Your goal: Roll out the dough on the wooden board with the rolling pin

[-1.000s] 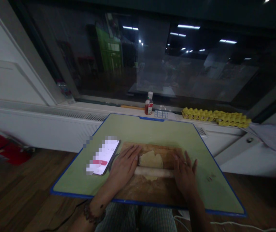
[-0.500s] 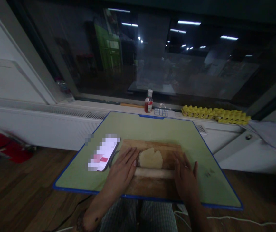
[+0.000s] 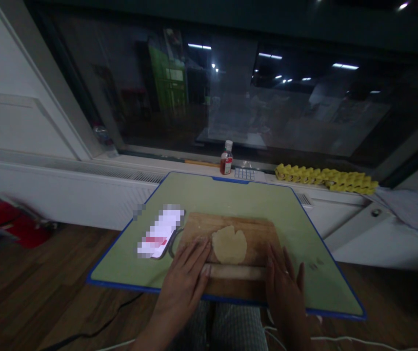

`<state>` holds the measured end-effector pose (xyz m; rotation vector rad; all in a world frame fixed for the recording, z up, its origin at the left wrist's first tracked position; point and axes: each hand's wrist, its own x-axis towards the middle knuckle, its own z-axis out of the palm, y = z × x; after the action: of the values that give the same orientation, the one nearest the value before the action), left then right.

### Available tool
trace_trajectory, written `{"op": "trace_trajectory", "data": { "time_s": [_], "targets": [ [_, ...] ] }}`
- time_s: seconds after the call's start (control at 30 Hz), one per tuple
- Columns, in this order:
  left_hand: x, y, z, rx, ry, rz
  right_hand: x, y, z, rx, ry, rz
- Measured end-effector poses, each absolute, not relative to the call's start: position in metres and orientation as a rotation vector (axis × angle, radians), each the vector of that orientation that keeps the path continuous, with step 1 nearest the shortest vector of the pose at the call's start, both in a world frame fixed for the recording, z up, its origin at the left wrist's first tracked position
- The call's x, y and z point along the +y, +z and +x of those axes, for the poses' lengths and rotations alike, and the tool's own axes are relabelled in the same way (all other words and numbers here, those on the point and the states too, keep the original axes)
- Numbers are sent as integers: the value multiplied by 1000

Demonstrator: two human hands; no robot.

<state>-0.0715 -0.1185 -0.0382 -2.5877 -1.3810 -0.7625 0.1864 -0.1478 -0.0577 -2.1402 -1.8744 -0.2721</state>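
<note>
Pulling the rolling pin [image 3: 236,273] toward yourself, you have brought it closer to the near edge of the table [image 3: 230,197] than a second ago. Back then it crossed the dough [image 3: 229,245], part of which showed on your side; now the whole sheet shows beyond the pin, mid-board, its notch facing the far edge. Your left hand [image 3: 187,268] and right hand [image 3: 285,280] lie over the pin's ends, fingers stretched out straight, neither one clenched. Only a narrow strip of the cutting board [image 3: 260,231] remains between pin and near edge. You have wider room past the board toward the far edge and the right edge; toward the left edge, the phone [image 3: 172,219] lies just beside the board.
</note>
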Motion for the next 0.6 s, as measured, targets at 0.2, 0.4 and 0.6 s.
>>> {"op": "trace_trajectory", "data": {
  "time_s": [0.2, 0.4, 0.6],
  "targets": [
    [-93, -29, -68, -1479, -712, -2633, -115, -33, 185, -1978, -247, -2219],
    [-45, -16, -55, -1727, -608, -2542, -80, -19, 183, -2014, -339, -2233],
    [-61, -20, -56, -1668, -668, -2506, -107, -40, 188, -2037, -387, -2142]
  ]
}}
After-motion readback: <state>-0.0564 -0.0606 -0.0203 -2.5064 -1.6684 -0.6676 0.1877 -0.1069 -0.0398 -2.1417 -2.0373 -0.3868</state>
